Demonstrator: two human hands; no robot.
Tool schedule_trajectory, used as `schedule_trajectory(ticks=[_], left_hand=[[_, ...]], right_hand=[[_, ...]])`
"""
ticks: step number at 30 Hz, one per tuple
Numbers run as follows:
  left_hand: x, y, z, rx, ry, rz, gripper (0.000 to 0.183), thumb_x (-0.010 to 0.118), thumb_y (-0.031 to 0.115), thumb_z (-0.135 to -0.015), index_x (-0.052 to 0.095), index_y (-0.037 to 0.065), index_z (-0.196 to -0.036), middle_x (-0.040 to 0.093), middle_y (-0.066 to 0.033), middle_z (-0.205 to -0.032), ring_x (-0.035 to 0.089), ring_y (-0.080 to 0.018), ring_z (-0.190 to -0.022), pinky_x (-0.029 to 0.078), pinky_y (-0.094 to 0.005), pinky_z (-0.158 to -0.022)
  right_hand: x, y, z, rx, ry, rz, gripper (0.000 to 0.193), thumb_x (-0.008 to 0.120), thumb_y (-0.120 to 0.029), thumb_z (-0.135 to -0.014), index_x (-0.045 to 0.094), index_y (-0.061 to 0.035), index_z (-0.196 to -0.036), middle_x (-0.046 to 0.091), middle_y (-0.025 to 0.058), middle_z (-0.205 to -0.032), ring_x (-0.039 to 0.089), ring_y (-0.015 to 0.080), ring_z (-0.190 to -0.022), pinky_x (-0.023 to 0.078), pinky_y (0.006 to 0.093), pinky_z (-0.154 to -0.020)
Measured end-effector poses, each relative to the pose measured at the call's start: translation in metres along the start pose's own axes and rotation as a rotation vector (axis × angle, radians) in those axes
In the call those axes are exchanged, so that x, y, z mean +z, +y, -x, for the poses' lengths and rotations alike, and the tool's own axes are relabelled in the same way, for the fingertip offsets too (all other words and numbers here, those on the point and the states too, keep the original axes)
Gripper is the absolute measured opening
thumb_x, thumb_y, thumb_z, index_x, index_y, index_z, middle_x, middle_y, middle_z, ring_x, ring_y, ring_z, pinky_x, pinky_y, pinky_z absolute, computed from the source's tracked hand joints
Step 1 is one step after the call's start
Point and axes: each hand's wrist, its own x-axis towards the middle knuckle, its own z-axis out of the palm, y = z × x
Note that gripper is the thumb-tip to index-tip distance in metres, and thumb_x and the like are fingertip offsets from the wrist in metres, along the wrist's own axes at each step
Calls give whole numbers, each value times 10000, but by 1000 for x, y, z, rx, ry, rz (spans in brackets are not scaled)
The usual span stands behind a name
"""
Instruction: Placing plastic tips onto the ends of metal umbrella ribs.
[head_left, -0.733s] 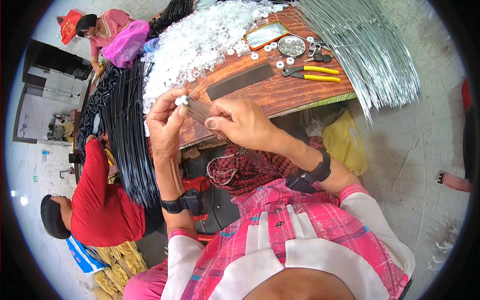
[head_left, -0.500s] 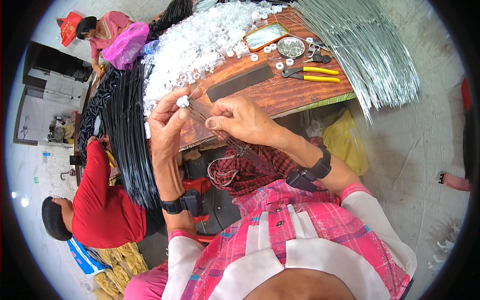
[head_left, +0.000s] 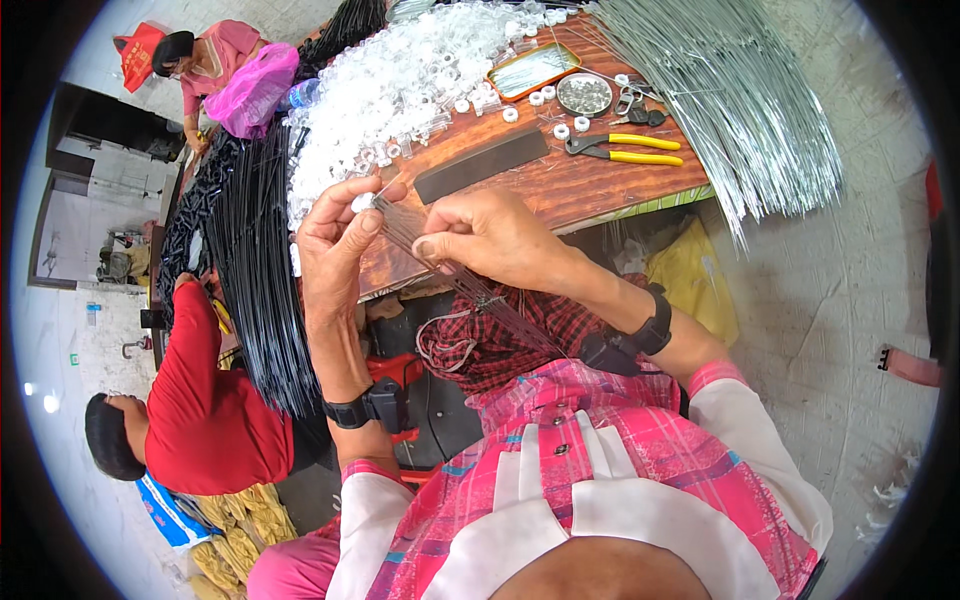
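Between the fingers and thumb of my left hand (head_left: 335,235) is a small white plastic ring (head_left: 364,202), held up near the table's front edge. Thin dark wires (head_left: 470,285) run from beside the ring, under my right hand (head_left: 485,235), and down toward my lap. My right thumb and fingers are pinched on these wires, a little below the ring. One fine wire end sticks up past the ring. A dark rectangular bar (head_left: 481,166) lies on the table just beyond both hands.
A heap of clear and white plastic parts (head_left: 400,80) covers the table's far left. Yellow-handled pliers (head_left: 630,150), a round dish (head_left: 584,94) and a tray (head_left: 533,72) sit at right. Silvery wires (head_left: 730,100) overhang the right edge; black ones (head_left: 260,270) hang left. Two people work at left.
My right hand has shifted very slightly along the wires, and its forearm has moved a little to the right. My left hand keeps its hold on the white ring.
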Motion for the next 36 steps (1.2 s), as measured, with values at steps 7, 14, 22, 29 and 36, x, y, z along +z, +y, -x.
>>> schedule_trajectory(ticks=[7, 14, 22, 29, 36], left_hand=[[1, 0, 0, -13, 9, 16, 423, 774, 137, -886, 620, -12, -1251, 722, -185, -1134, 697, -168, -992, 541, -291, -891], [-3, -1, 1, -53, 39, 7, 464, 801, 142, -859, 625, -15, -1258, 726, -175, -1125, 695, -154, -970, 542, -264, -840], [-2, 1, 3, -21, 18, -2, 425, 788, 123, -870, 633, -17, -1240, 730, -170, -1107, 699, -163, -985, 543, -270, -854], [-5, -1, 5, -5, 2, 22, 394, 767, 96, -872, 632, -16, -1225, 728, -183, -1104, 696, -182, -1016, 529, -293, -908], [-9, -5, 6, 16, -13, 42, 385, 762, 101, -875, 625, -10, -1216, 727, -193, -1099, 697, -190, -1023, 527, -300, -920]], right_hand=[[-1, 1, 1, 49, -7, -112, 142, 705, -111, -917, 667, 5, -845, 673, 29, -704, 621, 74, -650, 489, 262, -578], [0, 3, -3, -1, 20, -18, 226, 739, -260, -844, 729, -36, -824, 685, 83, -656, 653, 164, -601, 490, 319, -583], [1, 13, -4, 37, -39, -190, 178, 743, -202, -859, 727, -37, -794, 674, 12, -640, 613, 72, -604, 482, 275, -572], [2, 11, -5, 64, -107, -346, 185, 714, -151, -906, 714, -6, -791, 668, 18, -640, 614, 69, -601, 489, 249, -563], [9, -6, 5, 63, -64, -173, 175, 655, -127, -958, 655, 1, -838, 654, 22, -685, 611, 76, -638, 489, 260, -578]])
